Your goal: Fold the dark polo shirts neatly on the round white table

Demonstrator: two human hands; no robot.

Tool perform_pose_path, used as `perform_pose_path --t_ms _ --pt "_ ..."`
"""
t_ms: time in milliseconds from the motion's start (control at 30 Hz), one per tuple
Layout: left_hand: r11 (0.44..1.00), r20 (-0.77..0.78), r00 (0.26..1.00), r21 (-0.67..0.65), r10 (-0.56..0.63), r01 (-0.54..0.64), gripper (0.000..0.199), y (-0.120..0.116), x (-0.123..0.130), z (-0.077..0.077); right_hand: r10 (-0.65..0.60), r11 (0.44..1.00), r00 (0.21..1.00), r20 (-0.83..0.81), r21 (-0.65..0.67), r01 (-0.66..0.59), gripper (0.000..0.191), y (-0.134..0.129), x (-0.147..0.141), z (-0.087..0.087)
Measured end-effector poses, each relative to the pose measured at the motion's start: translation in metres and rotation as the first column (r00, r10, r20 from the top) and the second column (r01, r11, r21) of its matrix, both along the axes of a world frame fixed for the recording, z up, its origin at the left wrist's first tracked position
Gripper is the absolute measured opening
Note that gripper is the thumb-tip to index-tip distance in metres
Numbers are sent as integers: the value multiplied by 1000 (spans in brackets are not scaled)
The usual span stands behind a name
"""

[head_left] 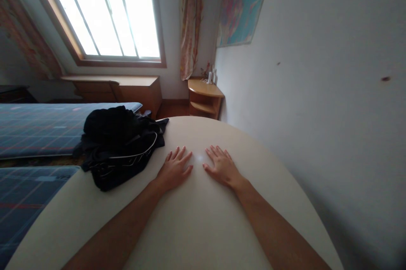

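Note:
My left hand (174, 169) lies flat on the pale round table (196, 223), its fingers spread and holding nothing. Just to its right, my right hand (222, 166) rests palm down on the same surface, also with fingers apart and nothing in it. A small gap separates the two thumbs. A heap of black clothing (122, 143) with thin white piping sits on the table's left side, nearest to my left hand but not touching it.
Two plaid mattresses (47, 128) lie left of the table. Beyond are a wooden desk (136, 86) under a window and a corner shelf (206, 88) with small items. A white wall (317, 92) runs along the right, with a map (242, 6) on it.

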State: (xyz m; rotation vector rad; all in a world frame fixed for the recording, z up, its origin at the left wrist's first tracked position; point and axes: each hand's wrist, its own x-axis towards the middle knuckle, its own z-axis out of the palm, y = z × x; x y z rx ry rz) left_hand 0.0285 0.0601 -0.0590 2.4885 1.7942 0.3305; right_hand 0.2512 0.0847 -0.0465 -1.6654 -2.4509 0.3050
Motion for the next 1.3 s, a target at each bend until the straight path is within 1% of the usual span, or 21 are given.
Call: perform_pose_path --t_ms 167,367,600,667,733,800,833,933,1000,1033,1100,1200,1300 --pt "1000 4 1000 2 -3 3 54 0 -1 -2 2 1000 1000 -6 11 -2 70 0 0 -1" --pt "1000 3 1000 -6 -2 2 54 0 -1 0 2 1000 1000 -12 15 -2 69 -1 0 -1" --pt "1000 9 1000 15 7 -7 54 0 0 -4 -1 1000 1000 7 14 1 69 -1 0 -1" --pt "998 17 1000 54 24 -25 55 -1 2 1 -1 1000 1000 5 17 1 69 -1 0 -1" --pt "988 39 998 146 47 -52 53 -1 2 13 3 1000 1000 5 18 -3 69 -1 0 -1" --pt "954 79 993 283 83 -102 48 -1 0 31 5 1000 1000 6 15 -5 68 -1 -1 0" --pt "925 104 988 354 112 -142 47 -1 -2 42 5 1000 1000 5 13 -5 68 -1 -1 0" --pt "802 184 952 513 244 -305 45 -2 -16 73 2 1000 1000 -3 11 -2 68 -1 0 0" --pt "721 239 906 548 350 -424 45 -3 -29 88 3 1000 1000 -8 12 -3 68 -2 0 -1" --pt "690 256 880 547 401 -473 47 -3 -37 92 4 1000 1000 -10 14 -4 69 -2 0 -1" --pt "647 265 831 529 489 -549 51 -4 -51 95 7 1000 1000 -13 17 -7 69 -2 0 -1" --pt "612 237 772 494 589 -618 56 -2 -69 91 9 1000 1000 -10 16 -9 68 -1 0 -1" --pt "592 180 733 481 656 -647 57 2 -78 86 7 1000 1000 -3 14 -7 68 -1 0 -1"
